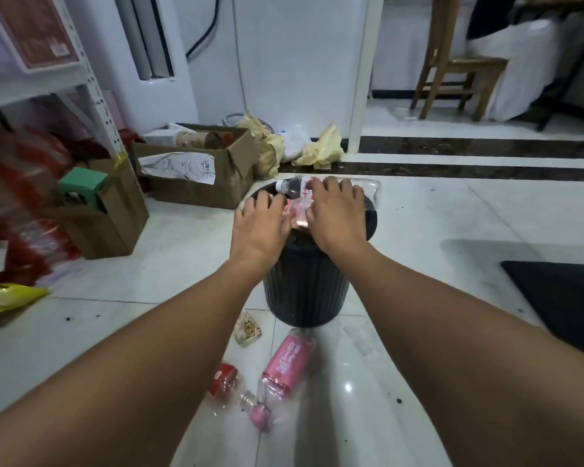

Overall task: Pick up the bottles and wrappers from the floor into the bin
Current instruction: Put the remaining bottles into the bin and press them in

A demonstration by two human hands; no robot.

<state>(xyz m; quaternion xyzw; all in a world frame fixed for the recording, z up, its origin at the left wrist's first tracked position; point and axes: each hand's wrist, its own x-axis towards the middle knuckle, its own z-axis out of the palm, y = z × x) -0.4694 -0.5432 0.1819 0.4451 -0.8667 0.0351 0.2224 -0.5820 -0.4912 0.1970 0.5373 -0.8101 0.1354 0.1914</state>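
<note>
A black ribbed bin (304,291) stands on the white tiled floor. Both my hands are over its mouth. My right hand (338,217) rests flat on a clear bottle with a white cap (292,187) that lies across the rim. My left hand (260,224) presses down beside it on pink wrappers (299,214) piled in the bin. On the floor in front of the bin lie a pink-labelled bottle (285,365), a red-labelled bottle (225,382) and a small wrapper (248,330).
Open cardboard boxes (196,170) and crumpled yellow bags (321,150) lie behind the bin. A metal shelf (95,96) with red bags stands at left. A black mat (560,298) is at right, a wooden chair (452,72) far back.
</note>
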